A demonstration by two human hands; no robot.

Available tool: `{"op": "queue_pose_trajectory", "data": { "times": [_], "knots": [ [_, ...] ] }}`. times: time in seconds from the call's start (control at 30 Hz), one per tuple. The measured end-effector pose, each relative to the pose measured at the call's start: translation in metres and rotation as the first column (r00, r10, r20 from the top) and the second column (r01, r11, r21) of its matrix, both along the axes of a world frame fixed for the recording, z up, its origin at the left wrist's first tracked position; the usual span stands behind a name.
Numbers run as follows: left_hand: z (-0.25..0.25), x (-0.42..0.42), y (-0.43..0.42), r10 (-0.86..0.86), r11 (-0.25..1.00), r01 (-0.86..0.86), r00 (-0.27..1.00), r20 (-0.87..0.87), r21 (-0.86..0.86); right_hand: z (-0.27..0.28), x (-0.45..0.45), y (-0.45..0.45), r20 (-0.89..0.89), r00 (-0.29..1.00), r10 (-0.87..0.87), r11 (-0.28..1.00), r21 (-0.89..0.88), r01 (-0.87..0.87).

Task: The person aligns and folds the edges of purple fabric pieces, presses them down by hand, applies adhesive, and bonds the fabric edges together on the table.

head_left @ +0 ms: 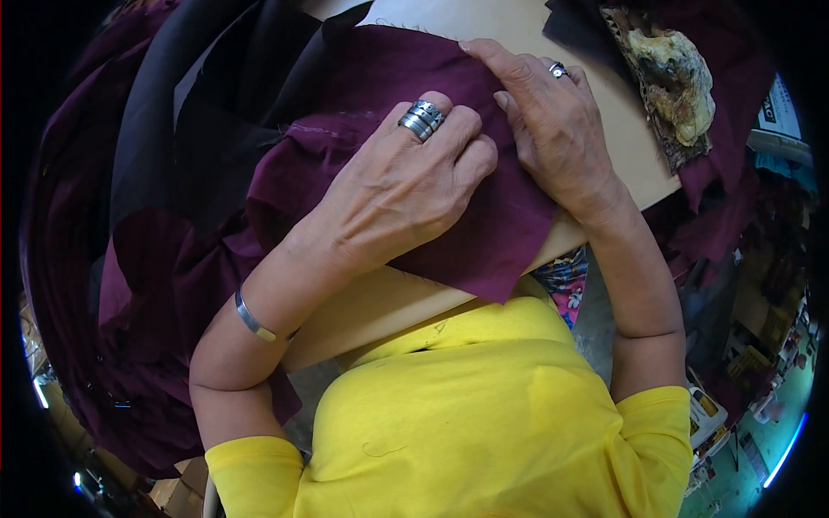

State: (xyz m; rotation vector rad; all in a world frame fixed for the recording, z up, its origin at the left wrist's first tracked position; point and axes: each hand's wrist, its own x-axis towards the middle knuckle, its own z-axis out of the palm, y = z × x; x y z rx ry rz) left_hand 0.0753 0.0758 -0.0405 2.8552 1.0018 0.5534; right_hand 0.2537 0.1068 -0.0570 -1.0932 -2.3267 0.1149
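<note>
Maroon cloth point(492, 233) lies over the pale table point(635, 147), its frayed upper edge near the top of the view. My left hand point(414, 173), with wide silver rings, rests on the cloth with its fingers curled under; what they hold, if anything, is hidden. To its right, my right hand point(557, 121) lies at the cloth's right edge, index finger stretched toward the upper corner and thumb apart from it. A folded part of the maroon cloth bulges out left of my left hand.
Black cloth point(233, 112) and a large heap of maroon cloth point(69, 328) cover the left side. A crumpled, pale yellowish piece point(673, 86) lies on a rough brown strip at the upper right. Boxes point(177, 492) stand on the floor at the lower left.
</note>
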Motion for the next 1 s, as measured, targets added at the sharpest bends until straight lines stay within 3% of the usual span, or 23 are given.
{"op": "queue_pose_trajectory", "data": {
  "times": [0.2, 0.5, 0.7, 0.8, 1.0],
  "knots": [
    [0.006, -0.007, 0.004, -0.109, 0.989, 0.111, 0.994, 0.027, -0.101, -0.003, -0.001, 0.002, -0.063, 0.997, 0.035, 0.999, 0.002, -0.035],
    [-0.001, 0.004, 0.002, 0.05, 0.928, -0.012, 0.995, 0.092, -0.372, -0.004, 0.0, 0.0, -0.02, 1.0, 0.009, 0.999, 0.039, -0.008],
    [0.003, 0.004, -0.002, 0.077, 0.961, -0.069, 0.997, 0.019, -0.267, -0.002, 0.0, 0.001, -0.007, 1.0, 0.018, 0.998, 0.062, -0.018],
    [-0.003, 0.003, -0.001, 0.084, 0.951, -0.041, 0.988, 0.131, -0.305, -0.002, 0.0, 0.001, 0.0, 1.0, 0.029, 0.998, 0.06, -0.029],
    [0.001, -0.002, 0.002, -0.063, 0.951, 0.096, 0.991, 0.119, -0.294, 0.0, 0.001, 0.001, 0.044, 0.997, 0.056, 0.998, 0.04, -0.057]
  ]
}}
